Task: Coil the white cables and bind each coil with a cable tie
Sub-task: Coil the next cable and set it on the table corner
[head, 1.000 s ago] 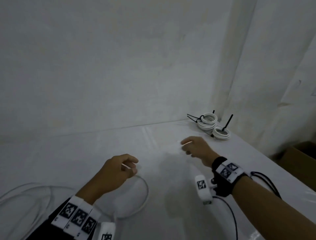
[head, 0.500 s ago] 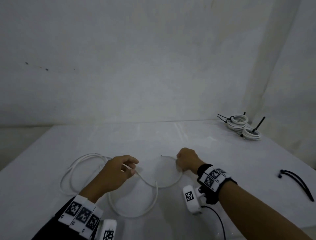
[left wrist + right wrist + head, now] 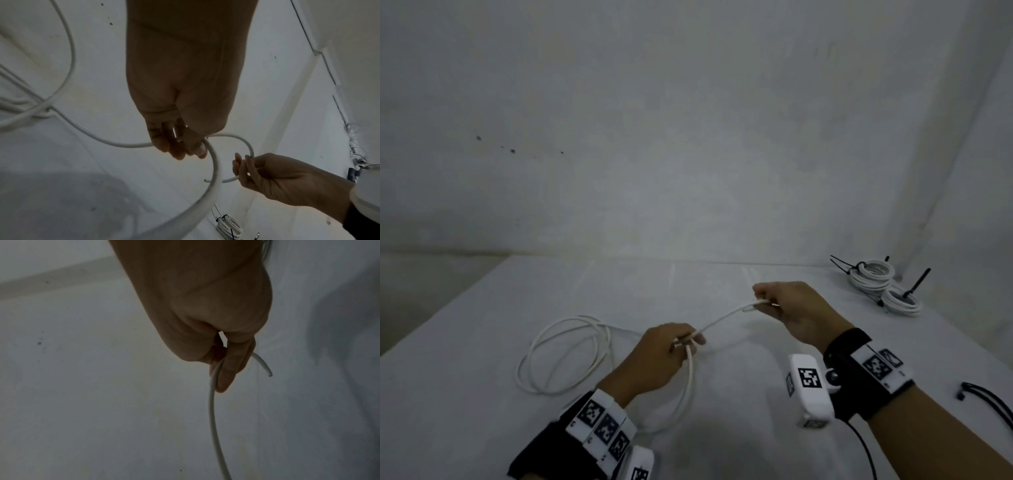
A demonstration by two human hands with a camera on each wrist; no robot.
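Two finished white cable coils bound with black ties (image 3: 883, 286) sit at the counter's (image 3: 482, 342) far right corner, while the loose white round cable (image 3: 565, 353) is barely begun, its free end pinched by the right hand (image 3: 796, 310), the left hand (image 3: 666, 353) pinching a first loop, and spare black cable ties (image 3: 993, 404) wait near the right edge.

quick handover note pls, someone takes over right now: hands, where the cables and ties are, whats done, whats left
Left hand: fingers pinch the white cable mid-run, above the table.
Right hand: holds the same cable close to its free end, which sticks out past the fingers.
The cable's slack lies in loose loops on the table to the left, not yet gathered.
Done: finished coils bound with black ties sit stacked at the far right corner.
Spare black cable ties lie at the right edge.
Left: wind this cable into a coil, then bind it with a tie.
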